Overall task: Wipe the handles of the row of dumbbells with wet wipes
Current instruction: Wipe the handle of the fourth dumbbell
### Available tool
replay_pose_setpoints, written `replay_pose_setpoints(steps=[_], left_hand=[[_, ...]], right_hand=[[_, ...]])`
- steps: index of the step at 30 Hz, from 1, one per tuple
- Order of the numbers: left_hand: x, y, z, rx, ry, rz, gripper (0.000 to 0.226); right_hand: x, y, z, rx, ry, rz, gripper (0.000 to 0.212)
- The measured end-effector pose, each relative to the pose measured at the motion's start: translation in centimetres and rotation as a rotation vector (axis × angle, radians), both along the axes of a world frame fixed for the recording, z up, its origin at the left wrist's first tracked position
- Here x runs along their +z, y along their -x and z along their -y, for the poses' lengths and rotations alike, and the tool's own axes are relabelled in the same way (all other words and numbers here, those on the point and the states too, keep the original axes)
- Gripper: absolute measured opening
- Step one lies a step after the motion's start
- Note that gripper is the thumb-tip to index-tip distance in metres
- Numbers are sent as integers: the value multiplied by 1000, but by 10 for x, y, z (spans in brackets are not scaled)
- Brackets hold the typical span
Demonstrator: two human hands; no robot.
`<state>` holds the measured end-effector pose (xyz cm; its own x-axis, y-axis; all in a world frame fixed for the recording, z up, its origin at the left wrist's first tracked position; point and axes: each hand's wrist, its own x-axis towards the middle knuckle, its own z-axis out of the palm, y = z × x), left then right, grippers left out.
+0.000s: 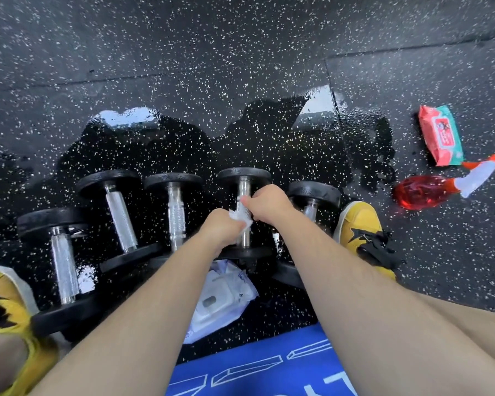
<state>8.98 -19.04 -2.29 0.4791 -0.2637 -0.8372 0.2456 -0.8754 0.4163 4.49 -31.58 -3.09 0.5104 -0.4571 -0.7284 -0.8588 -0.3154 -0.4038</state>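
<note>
Underfoot, wet speckled floor (269,138); fingers (250,203) of left hand (222,228) and right hand (269,200) tight around wet wipe (243,217) on dumbbell handle (244,185).

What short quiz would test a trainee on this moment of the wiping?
1. How many dumbbells lie in the row?
2. True or false: the left hand and right hand work on different dumbbells.
3. What lies next to the red spray bottle? A: towel. B: red-and-green wipes pack. C: bucket.
Key: 1 five; 2 false, both hold the white wipe on the fourth dumbbell from the left; 3 B.
</note>
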Motion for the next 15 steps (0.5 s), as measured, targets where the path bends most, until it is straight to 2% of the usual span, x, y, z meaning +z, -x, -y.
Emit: replay_pose_setpoints(steps=[5, 9, 11, 15], left_hand=[[-13, -9, 8, 454, 216, -141, 18], [-23, -24, 22, 612, 254, -137, 12], [-22, -32, 29, 681, 212, -96, 15], [-19, -30, 33, 616, 233, -20, 24]], right_hand=[[-1, 5, -1, -131, -40, 31, 43], [-2, 5, -7, -197, -70, 29, 43], [-3, 5, -11, -179, -74, 25, 47], [1, 1, -14, -151, -77, 15, 46]])
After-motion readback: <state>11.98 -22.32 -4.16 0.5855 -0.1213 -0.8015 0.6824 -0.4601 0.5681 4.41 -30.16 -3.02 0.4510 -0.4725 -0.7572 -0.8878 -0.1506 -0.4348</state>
